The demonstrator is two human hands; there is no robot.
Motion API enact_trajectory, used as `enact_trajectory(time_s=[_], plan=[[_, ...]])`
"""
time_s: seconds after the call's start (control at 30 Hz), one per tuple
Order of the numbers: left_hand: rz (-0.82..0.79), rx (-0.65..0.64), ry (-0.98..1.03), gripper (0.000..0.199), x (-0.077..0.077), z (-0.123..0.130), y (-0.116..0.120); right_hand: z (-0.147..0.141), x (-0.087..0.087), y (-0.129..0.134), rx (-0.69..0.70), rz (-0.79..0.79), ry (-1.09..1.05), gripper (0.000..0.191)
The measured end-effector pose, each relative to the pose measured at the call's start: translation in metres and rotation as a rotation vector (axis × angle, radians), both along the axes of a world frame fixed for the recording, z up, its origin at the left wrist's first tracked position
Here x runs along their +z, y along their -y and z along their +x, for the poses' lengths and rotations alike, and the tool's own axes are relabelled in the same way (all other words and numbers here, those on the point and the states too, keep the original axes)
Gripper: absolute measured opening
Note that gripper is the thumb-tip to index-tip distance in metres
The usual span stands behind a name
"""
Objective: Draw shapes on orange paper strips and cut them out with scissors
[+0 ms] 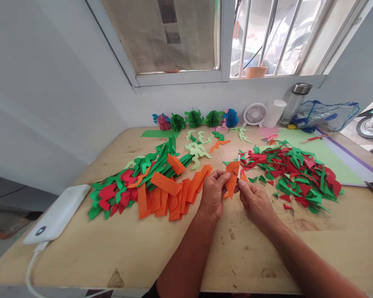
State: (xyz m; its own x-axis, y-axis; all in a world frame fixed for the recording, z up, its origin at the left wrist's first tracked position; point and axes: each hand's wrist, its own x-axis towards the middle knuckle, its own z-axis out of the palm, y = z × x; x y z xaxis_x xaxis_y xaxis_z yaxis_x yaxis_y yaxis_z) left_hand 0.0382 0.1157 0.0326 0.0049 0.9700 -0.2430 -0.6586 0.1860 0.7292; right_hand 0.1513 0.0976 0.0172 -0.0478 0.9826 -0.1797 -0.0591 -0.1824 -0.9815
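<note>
My left hand [213,194] pinches a piece of orange paper [232,170] with a curved outer edge, held just above the table. Against the right side of that paper is a slim pair of scissors [239,165], blades pointing away from me. My right hand [255,198] is closed around their lower end, so the handles are hidden. Left of my hands lie orange paper strips [164,198] with drawn lines. Beyond them are folded green strips [170,165] and a pile of red and green cut shapes [112,194]. Pale green wavy cutouts [197,151] lie farther back.
A heap of red and green paper scraps [298,174] covers the right side of the wooden table [137,256]. A white power bank [58,213] with a cable sits at left. Along the wall stand paper flowers [194,118], a small fan [255,114] and a glass bottle [293,105].
</note>
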Motion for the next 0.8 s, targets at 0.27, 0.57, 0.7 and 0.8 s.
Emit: enact_trajectory(time_s=[0.27,0.57,0.7,0.8], plan=[[0.003,-0.012,-0.003,0.026,0.002,0.0,0.001,0.0005,0.0009,0.0009,-0.002,0.001,0.021,0.056],[-0.005,0.008,-0.01,0.025,0.0028,0.0006,0.001,0.0013,0.0002,0.0003,0.005,0.0,0.033,0.055],[-0.003,-0.008,-0.023,0.025,0.0023,0.0006,0.001,0.0009,-0.0005,-0.0002,0.002,0.006,0.028,0.055],[0.004,-0.018,-0.028,0.024,0.0015,0.0006,0.001,0.0005,0.0002,-0.0007,-0.01,0.009,0.028,0.056]])
